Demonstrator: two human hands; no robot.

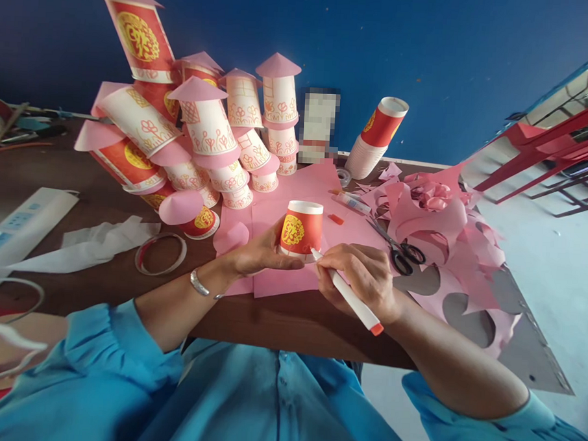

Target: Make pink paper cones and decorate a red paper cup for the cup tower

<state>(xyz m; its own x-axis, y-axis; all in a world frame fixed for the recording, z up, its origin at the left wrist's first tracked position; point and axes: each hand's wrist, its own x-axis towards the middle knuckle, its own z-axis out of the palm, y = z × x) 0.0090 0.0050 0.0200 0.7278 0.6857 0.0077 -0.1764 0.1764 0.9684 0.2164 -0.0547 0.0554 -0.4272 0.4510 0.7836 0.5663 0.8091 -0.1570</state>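
Note:
My left hand is closed around a red paper cup with a yellow emblem and pale rims, held above pink paper sheets. My right hand grips a white marker with an orange end. The marker's tip touches or nearly touches the cup's lower right side, where faint marks show near the pale band. An orange marker cap lies on the pink paper beyond the cup. Scissors with black handles rest to the right of it.
Decorated cup towers with pink cone roofs stand at the back left. A tape roll lies left of my left arm. Stacked cups lean near the blue wall. Pink paper scraps and a glue stick occupy the right side.

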